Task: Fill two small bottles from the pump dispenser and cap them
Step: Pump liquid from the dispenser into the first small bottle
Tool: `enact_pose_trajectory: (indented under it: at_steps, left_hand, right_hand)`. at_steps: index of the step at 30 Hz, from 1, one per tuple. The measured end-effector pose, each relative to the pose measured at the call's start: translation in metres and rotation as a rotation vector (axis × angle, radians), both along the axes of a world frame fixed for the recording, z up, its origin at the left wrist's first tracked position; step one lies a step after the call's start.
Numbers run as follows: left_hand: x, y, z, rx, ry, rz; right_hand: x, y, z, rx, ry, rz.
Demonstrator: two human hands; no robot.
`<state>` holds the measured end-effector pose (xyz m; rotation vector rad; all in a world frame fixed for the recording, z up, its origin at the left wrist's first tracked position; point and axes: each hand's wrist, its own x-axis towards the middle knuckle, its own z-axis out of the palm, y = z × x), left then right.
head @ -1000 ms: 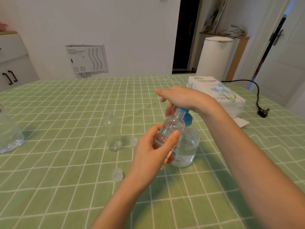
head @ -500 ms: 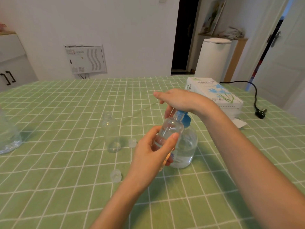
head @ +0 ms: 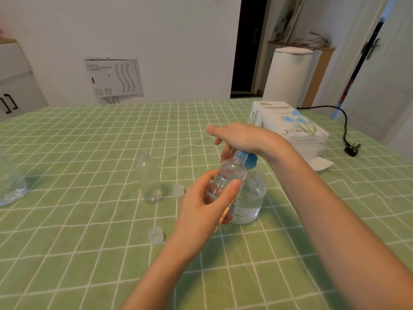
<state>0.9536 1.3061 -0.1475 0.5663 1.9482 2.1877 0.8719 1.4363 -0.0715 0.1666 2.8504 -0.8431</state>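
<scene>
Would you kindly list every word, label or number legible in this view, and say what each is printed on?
"TISSUE PAPER": on top of the tissue pack.
Smaller print on the tissue pack: too small to read.
Stickers on the white wall panel: blurred, unreadable.
Label on the pump dispenser, mostly hidden behind the left hand gripping the small bottle: unreadable.
</scene>
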Motion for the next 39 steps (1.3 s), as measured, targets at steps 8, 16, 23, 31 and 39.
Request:
enact_pose_trajectory:
  at_steps: [8,16,23,31,39]
  left_hand:
    - [-0.001,0.0,0.003,-0.01,0.016,0.013]
    - [-0.002,0.002,0.004,-0.001,0.013,0.003]
    - [-0.001,0.0,0.0,-0.022,0.002,0.014]
    - [-0.002,0.001,0.003,-0.011,0.016,0.011]
    - [-0.002,0.002,0.002,0.001,0.01,0.002]
  right_hand:
    - [0.0,0.0,0.008,0.014,0.02,0.017]
    - [-0.002,0.001,0.008,0.016,0.023,0.028]
    - [-0.001,0.001,-0.002,0.006,0.012,0.021]
    - [0.0,0.0,0.012,0.007,0.08,0.024]
    - [0.0,0.0,0.009,-0.021,0.072,0.012]
